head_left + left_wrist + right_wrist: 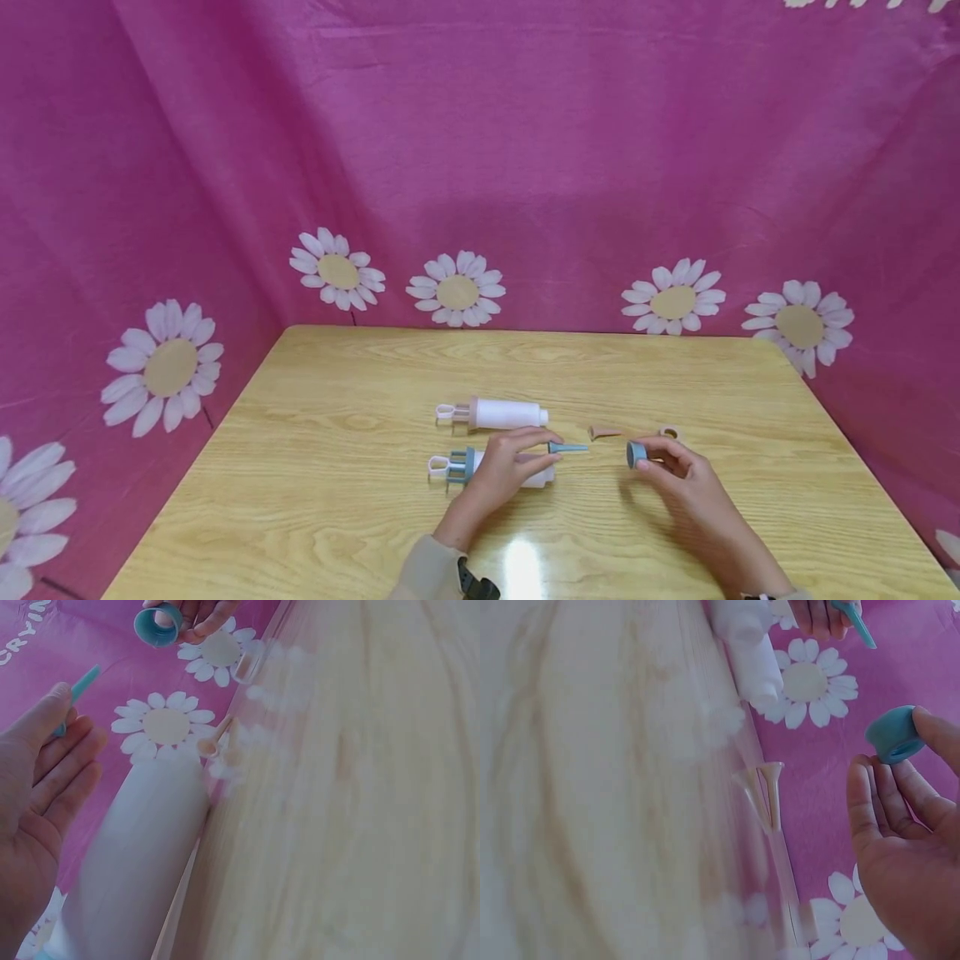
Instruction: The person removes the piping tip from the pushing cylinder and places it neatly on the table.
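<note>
My left hand point(504, 463) pinches a small teal cone-shaped nozzle point(567, 447) by its wide end, the thin tip pointing right. Beneath that hand lies a white tube with a teal collar point(469, 462) and a white loop handle, partly hidden by the hand. My right hand point(686, 475) holds a teal ring cap point(636, 454) between thumb and fingers; the right wrist view shows an opening through the cap point(894, 735). The nozzle point(84, 684) and cap are held apart from each other, both above the table.
Behind the left hand lies a second white tube point(510, 414) with a pinkish-beige collar. A beige nozzle point(603, 432) and a beige ring cap point(669, 432) lie on the wooden table point(337, 500). A pink curtain point(525, 167) with daisies hangs around the table.
</note>
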Demonstrator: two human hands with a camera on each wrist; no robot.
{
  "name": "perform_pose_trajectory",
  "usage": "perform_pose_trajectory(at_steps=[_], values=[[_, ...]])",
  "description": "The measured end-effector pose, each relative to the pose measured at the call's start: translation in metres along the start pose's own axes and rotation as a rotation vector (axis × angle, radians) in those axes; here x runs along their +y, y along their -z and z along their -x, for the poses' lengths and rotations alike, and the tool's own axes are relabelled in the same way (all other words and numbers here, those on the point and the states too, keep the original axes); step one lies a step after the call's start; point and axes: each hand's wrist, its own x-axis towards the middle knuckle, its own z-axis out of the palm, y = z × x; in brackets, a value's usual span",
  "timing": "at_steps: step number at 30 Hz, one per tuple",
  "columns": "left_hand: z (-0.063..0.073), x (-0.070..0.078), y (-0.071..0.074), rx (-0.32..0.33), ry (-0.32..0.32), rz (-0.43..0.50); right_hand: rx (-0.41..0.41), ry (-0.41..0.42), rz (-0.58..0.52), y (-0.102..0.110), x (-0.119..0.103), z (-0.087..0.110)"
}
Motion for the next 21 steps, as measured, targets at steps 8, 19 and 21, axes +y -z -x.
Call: perform_pose_trajectory(at_steps=[8, 19, 21], values=[[-0.004, 0.003, -0.009, 0.002, -0.012, -0.008, 0.021, 0.004, 0.021, 0.012, 0.007, 0.004], [-0.014, 0.003, -0.026, 0.017, -0.11, -0.132, 0.028, 0.053, 0.031, 0.025, 0.017, 0.009], [-0.015, 0.004, -0.028, 0.023, -0.146, -0.163, 0.033, 0.05, 0.036, 0.026, 0.017, 0.009]])
